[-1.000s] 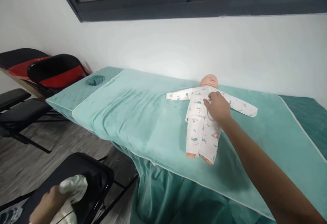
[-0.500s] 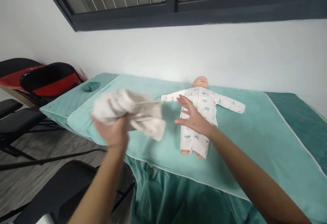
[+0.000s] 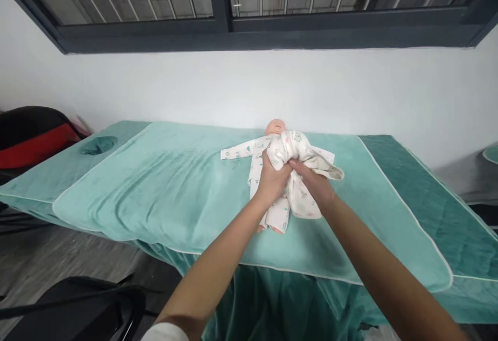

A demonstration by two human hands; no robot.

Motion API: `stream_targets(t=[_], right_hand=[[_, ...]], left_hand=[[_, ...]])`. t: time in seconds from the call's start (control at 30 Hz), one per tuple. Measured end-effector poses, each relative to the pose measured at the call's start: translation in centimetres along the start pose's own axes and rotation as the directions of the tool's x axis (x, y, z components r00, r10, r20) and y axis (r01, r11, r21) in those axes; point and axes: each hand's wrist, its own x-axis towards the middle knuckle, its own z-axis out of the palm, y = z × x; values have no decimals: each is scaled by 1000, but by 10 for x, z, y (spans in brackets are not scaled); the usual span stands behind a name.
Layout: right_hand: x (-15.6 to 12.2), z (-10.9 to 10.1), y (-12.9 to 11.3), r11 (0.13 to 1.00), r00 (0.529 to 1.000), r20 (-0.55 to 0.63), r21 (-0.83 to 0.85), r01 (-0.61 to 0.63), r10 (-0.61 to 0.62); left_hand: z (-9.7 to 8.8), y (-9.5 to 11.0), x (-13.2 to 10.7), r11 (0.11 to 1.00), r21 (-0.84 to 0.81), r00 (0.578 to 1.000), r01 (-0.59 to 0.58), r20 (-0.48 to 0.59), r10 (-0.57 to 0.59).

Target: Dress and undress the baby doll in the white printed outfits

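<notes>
Both hands grip a bunched cream cloth garment (image 3: 305, 196) with small prints, its exact kind unclear in the folds. My left hand (image 3: 272, 178) holds its left side, and my right hand (image 3: 313, 180) is closed on it close by, the thumbs nearly meeting. Part of the cloth hangs down below the hands, and a flap sticks out to the right. Behind and beneath it a baby doll (image 3: 276, 126) lies on its back, dressed in a white printed outfit (image 3: 241, 150) with one sleeve stretched to the left. The cloth and hands cover much of the doll's body.
The doll lies on a massage bed with a light green cover (image 3: 175, 175); a face hole (image 3: 98, 145) is at its left end. A wall and a barred window (image 3: 252, 32) stand behind. Black chairs (image 3: 73, 310) are at the left and lower left.
My left hand has carried the cloth rightward over the doll. My right hand, open before, has closed on the cloth too. The view has shifted to the right.
</notes>
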Motion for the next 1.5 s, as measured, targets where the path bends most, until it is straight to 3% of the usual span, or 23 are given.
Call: stream_targets(t=[0.13, 0.2, 0.3, 0.37, 0.47, 0.5, 0.57, 0.67, 0.77, 0.87, 0.93, 1.03, 1.27, 1.5], right_hand=[[4, -54, -4, 975, 980, -190, -223, 16, -59], [5, -95, -1, 922, 958, -282, -382, -64, -50], [-2, -164, 25, 811, 915, -402, -541, -224, -15], [-15, -202, 47, 663, 971, -234, -719, -207, 49], [-41, -225, 57, 429, 979, -116, -903, -32, -170], [-47, -219, 50, 408, 979, -33, -911, 52, -201], [-47, -188, 27, 430, 980, 54, -893, 132, -190], [-4, -108, 3, 527, 960, 60, -826, 201, -273], [70, -33, 29, 703, 955, 11, -674, 227, -297], [129, 6, 79, 788, 951, -81, -583, 198, -299], [146, 13, 104, 831, 965, -125, -542, 128, -231], [146, 10, 118, 882, 990, -106, -470, 35, -96], [141, 9, 112, 836, 979, 70, -511, 200, -191], [142, 11, 112, 851, 981, 41, -491, 185, -190]], left_hand=[[-20, -8, 2, 999, 23, 977, 46, 205, -50], [-38, -20, 10, 993, 117, 985, 10, 167, -30], [-64, -43, 29, 966, 254, 998, -39, 59, 25], [-75, -58, 47, 948, 311, 997, -72, 35, 64], [-75, -74, 79, 910, 381, 987, -161, 64, 147], [-71, -78, 91, 895, 404, 982, -190, 81, 172], [-60, -83, 118, 865, 447, 973, -229, 111, 200], [-42, -89, 155, 834, 504, 972, -223, 174, 155], [-33, -94, 178, 825, 537, 968, -179, 244, 52], [-36, -99, 183, 841, 501, 955, -203, 292, 56], [-40, -103, 181, 861, 467, 960, -201, 271, 77], [-43, -106, 179, 882, 447, 978, -146, 199, 61], [-41, -106, 181, 890, 432, 977, -146, 205, 61], [-40, -106, 178, 911, 397, 989, -112, 131, 64]])
